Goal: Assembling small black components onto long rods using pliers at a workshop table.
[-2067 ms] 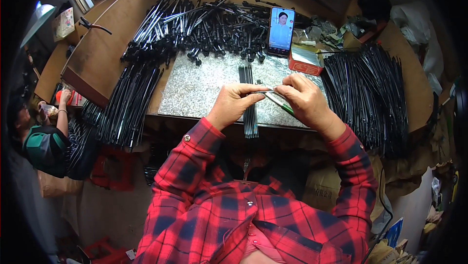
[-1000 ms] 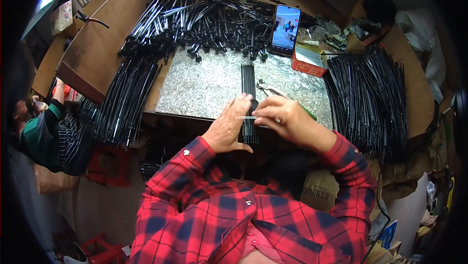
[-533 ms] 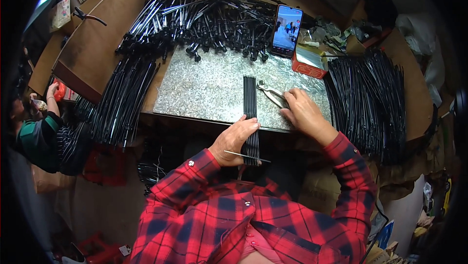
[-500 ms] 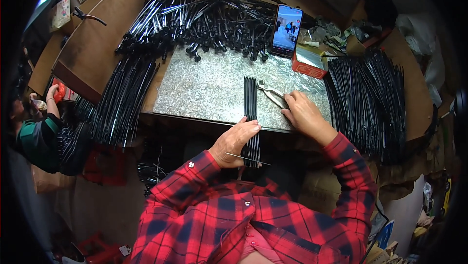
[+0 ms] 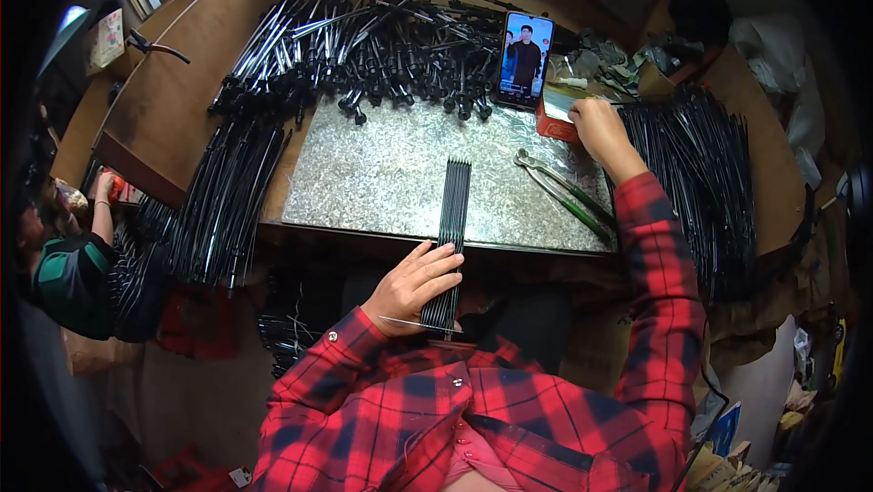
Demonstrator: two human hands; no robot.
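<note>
head view: one flat bundle of black rods (image 5: 452,219) lies on the metal sheet (image 5: 382,174) of the tabletop (image 5: 182,101), its near end overhanging the edge. the left hand (image 5: 414,287) rests there, fingers loosely curled on the bundle, with one thin wire (image 5: 414,324) under the palm. the right hand (image 5: 600,128) reaches to one red box (image 5: 556,124); whether its grip is clenched or released i cannot tell. one pair of pliers (image 5: 564,192) lies between the hands. one phone (image 5: 525,60) stands behind. three loose rod heaps (image 5: 364,37) ring the sheet.

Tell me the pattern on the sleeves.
Red and dark plaid on the sleeves, clear in the head view.
</note>
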